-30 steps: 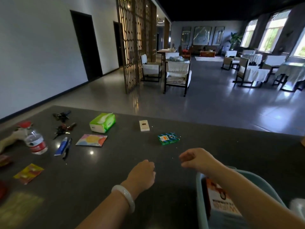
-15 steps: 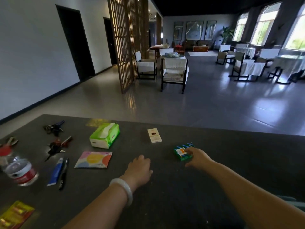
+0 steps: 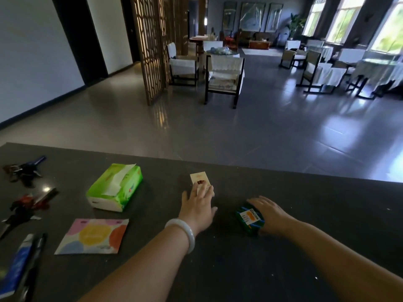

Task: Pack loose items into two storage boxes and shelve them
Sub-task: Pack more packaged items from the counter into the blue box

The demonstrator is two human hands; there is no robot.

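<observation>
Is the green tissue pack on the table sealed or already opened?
Opened. The tissue pack lies flat on the table, and a white tissue sticks up through the slot in its top.

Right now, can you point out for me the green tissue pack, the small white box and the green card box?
green tissue pack [image 3: 113, 188], head view, on its top face.
small white box [image 3: 198, 179], head view, on its bare far half.
green card box [image 3: 249, 219], head view, on its white label.
</observation>
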